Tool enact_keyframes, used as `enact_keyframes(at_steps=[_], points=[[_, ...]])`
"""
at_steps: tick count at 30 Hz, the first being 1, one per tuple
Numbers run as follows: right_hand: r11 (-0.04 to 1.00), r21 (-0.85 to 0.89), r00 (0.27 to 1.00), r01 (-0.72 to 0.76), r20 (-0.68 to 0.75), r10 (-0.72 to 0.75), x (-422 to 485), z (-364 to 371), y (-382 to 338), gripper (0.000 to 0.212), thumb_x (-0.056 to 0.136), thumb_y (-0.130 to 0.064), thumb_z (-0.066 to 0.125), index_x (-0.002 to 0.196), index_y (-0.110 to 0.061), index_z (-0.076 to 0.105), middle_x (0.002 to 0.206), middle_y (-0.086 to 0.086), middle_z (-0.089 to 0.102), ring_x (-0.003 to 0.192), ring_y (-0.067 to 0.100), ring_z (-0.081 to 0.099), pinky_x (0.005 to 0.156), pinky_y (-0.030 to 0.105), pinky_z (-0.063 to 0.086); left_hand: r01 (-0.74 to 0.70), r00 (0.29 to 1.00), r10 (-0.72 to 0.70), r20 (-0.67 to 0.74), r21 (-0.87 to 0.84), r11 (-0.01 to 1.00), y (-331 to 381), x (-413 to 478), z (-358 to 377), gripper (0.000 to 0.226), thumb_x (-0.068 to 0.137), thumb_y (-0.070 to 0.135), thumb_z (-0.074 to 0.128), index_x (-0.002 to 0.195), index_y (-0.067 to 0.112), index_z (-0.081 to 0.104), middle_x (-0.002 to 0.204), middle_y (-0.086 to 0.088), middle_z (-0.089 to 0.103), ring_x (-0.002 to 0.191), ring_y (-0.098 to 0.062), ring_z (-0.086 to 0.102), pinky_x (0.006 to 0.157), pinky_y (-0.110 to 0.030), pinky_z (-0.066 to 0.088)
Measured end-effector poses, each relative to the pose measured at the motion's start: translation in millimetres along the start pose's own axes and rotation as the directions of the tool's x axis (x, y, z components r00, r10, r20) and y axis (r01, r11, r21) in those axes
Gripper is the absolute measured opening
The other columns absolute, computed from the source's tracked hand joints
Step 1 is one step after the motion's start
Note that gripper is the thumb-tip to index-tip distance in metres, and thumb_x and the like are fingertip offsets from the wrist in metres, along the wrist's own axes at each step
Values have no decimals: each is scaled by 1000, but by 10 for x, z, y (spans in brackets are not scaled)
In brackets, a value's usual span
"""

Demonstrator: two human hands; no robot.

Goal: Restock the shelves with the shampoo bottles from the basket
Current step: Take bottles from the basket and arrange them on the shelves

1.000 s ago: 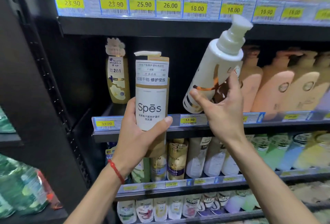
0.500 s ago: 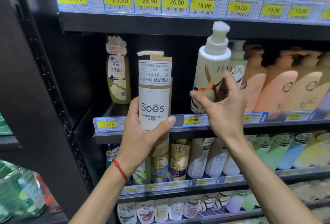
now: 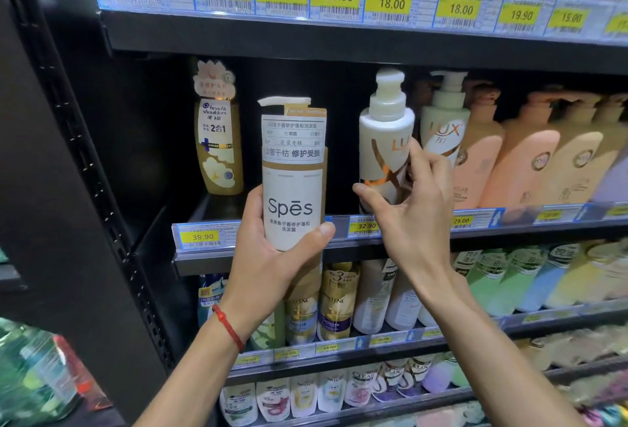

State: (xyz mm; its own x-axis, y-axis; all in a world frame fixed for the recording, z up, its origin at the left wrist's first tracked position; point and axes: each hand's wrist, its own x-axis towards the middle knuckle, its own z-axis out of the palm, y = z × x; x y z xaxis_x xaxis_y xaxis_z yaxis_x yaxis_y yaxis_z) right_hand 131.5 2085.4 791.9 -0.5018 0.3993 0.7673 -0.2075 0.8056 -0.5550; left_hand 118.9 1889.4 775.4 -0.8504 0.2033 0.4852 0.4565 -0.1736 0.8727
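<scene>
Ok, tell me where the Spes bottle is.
Head view, left of centre: left hand holds Spes bottle upright, between the Head & Shoulders bottle and white Lux bottle.
</scene>
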Motion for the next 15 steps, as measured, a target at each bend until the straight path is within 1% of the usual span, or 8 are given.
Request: enact_keyframes(at_steps=[2,5,7,9,12,15], points=[[1000,-20,1000,-15,-22,15,-5,12,10,80,78,-40,86,145,-21,48,120,1,49,114,21,53,99,44,51,1,1000,-1,2,-6,1000,-2,-3,0,70,73,24,82,135,14,50,111,6,71,100,-10,70,79,-22,57],[1000,-12,996,-24,-91,23,-24,25,-12,85,78,-38,87,147,-18,43,131,2,51,123,21,54,102,46,51,2,1000,-2,7,-13,1000,-10,-9,-4,70,73,23,82,134,15,49,110,7,71,99,-8,70,79,-22,57],[996,-77,991,-40,-128,30,-49,44,-51,84,79,-40,87,147,-18,44,131,2,53,124,21,53,101,45,51,3,1000,-3,10,-24,1000,-11,-10,-10,69,73,23,82,133,15,50,108,9,71,97,-7,70,78,-22,56],[988,-139,986,-69,-162,46,-65,66,-62,84,80,-45,85,149,-18,44,129,1,54,124,21,53,97,43,52,2,1000,-2,15,-28,1000,-14,-8,-11,68,72,23,82,132,15,50,107,9,71,96,-7,71,78,-21,56],[983,-154,980,-103,-185,73,-75,97,-58,85,83,-49,82,151,-20,42,129,2,55,122,22,55,95,45,53,11,1000,-10,17,-38,999,-21,-8,-16,69,72,23,82,132,17,50,107,9,71,97,-8,70,77,-22,57],[978,-185,982,-94,-176,62,-96,129,-49,84,86,-48,79,154,-18,39,129,4,53,123,24,53,96,41,51,9,1000,-8,22,-46,999,-23,-6,-32,69,72,23,83,133,17,50,108,9,71,98,-8,70,78,-21,56]])
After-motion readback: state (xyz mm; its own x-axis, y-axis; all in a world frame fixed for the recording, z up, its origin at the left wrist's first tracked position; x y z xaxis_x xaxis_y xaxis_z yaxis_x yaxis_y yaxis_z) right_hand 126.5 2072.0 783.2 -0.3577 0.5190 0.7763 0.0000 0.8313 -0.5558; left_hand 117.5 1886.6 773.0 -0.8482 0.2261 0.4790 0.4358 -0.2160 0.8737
